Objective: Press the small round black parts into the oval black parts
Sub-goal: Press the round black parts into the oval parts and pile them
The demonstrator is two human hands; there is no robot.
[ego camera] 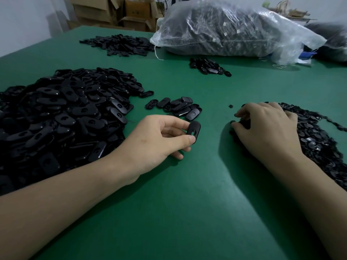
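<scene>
L hand (159, 136) pinches one oval part (194, 130) btwn thumb and forefinger, hole side up; I reckon that keeps the seat open for an insert. R hand (262, 128), right of that oval, curls its fingers into the small round parts pile (309, 132), prob fishing one out; can't tell if it's got any. Left of the oval sits the oval stock pile (65, 113).

Likely assembly workshop: part heaps (56, 119), cartons (105, 10)

Green table (187, 194) under my forearms. Near left: big heap of oval black parts (56, 113). Centre: small cluster of ovals (178, 106). Right: heap of small round black parts (317, 134). Far: pile of flat black pieces (120, 44), another small cluster (208, 65), clear bag (234, 29).
</scene>
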